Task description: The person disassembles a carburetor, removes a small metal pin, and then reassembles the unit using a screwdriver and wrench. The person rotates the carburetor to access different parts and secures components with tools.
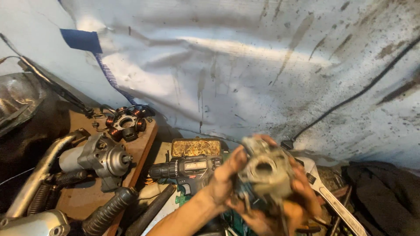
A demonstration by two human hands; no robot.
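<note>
Your left hand (223,179) and right hand (302,192) both hold the dirty metal carburetor (264,168), just right of the black drill (188,168).

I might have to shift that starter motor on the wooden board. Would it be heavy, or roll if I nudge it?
The starter motor looks like solid metal, so probably heavy for its size. Its round body lies on its side on the wooden board, so it might roll, though the cast mounting end would likely stop it. The smooth casing may be slippery in this grimy spot.
</note>
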